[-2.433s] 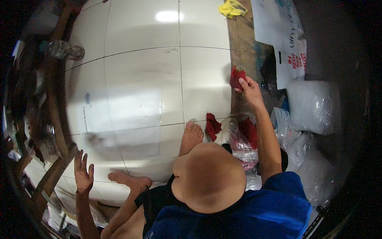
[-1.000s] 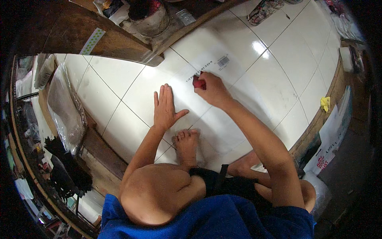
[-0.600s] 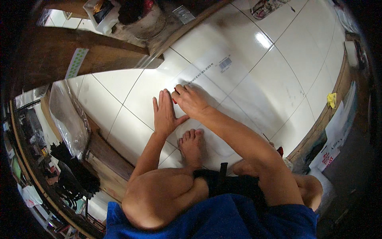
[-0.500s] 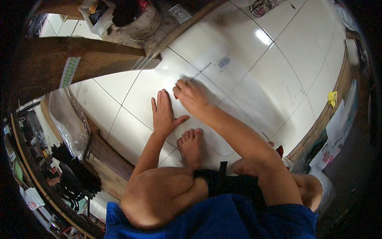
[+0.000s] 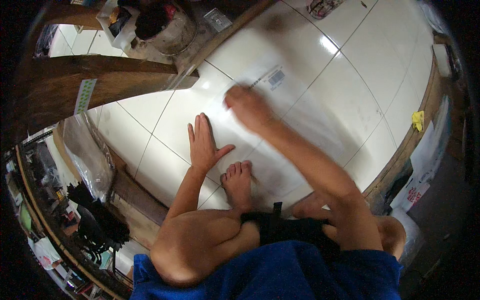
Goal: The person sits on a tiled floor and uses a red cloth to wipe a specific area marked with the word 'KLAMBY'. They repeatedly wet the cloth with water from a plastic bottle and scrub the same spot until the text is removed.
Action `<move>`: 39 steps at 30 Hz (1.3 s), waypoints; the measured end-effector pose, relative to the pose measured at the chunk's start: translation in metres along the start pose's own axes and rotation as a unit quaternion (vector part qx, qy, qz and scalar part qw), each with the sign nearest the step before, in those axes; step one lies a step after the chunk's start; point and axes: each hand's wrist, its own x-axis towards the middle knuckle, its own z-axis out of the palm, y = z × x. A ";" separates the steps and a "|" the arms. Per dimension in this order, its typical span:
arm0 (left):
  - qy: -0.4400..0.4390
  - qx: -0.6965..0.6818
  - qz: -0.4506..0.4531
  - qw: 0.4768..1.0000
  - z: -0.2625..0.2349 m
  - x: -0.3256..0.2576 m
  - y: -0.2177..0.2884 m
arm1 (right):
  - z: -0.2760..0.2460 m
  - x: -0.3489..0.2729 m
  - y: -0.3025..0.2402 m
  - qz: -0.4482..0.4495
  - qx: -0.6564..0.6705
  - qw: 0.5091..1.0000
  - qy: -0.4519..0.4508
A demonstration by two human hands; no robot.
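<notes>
A large clear plastic sheet or bag (image 5: 285, 167), with dark print and a barcode, lies flat on the white tiled floor before me. My left hand (image 5: 203, 151) rests flat along its left edge, fingers stretched out and thumb spread to the right. Over the sheet's upper left part is my right hand (image 5: 248, 107), its fingers curled closed. Motion blurs it, and whatever it may hold cannot be made out. My bare foot (image 5: 237, 182) stands at the sheet's near left edge.
A thick wooden beam (image 5: 120, 76) juts in from the left, below a stained bucket (image 5: 172, 37). Clear plastic wrap (image 5: 90, 155) hangs at the left over a wooden ledge. A yellow crumpled piece (image 5: 418, 120) lies on the right wooden edge. A printed can (image 5: 322, 7) is at the top.
My right hand has moved slightly up and to the right over the sheet, and is now blurred. The left hand stays flat in place. The view has shifted slightly.
</notes>
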 end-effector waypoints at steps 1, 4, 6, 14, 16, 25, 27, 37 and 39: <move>0.006 0.007 0.008 1.000 0.004 -0.001 -0.003 | 0.002 -0.005 -0.029 0.004 -0.024 0.998 -0.051; 0.005 0.013 0.000 1.000 0.008 -0.003 -0.005 | 0.008 -0.017 -0.010 0.011 -0.022 0.999 -0.029; -0.006 0.004 -0.007 1.000 0.001 0.000 -0.001 | -0.007 -0.008 0.039 0.038 -0.074 0.996 0.035; -0.022 0.013 -0.020 0.999 -0.005 0.000 0.004 | -0.024 0.005 0.046 0.081 -0.066 0.994 0.014; -0.025 0.015 -0.016 0.999 0.000 -0.001 0.002 | 0.003 -0.007 -0.008 0.036 0.027 0.999 -0.029; -0.038 0.014 -0.022 0.999 -0.007 0.001 0.005 | -0.060 0.012 0.089 0.189 -0.117 0.975 0.010; -0.040 0.018 -0.028 0.999 -0.010 0.001 0.006 | -0.068 0.017 0.088 0.221 -0.078 0.972 0.027; -0.031 0.011 -0.027 0.999 -0.006 0.002 0.004 | -0.039 -0.010 0.036 0.309 0.164 0.930 0.114; -0.034 0.014 -0.030 0.999 -0.003 -0.001 0.004 | -0.037 -0.010 0.015 0.247 0.175 0.950 0.082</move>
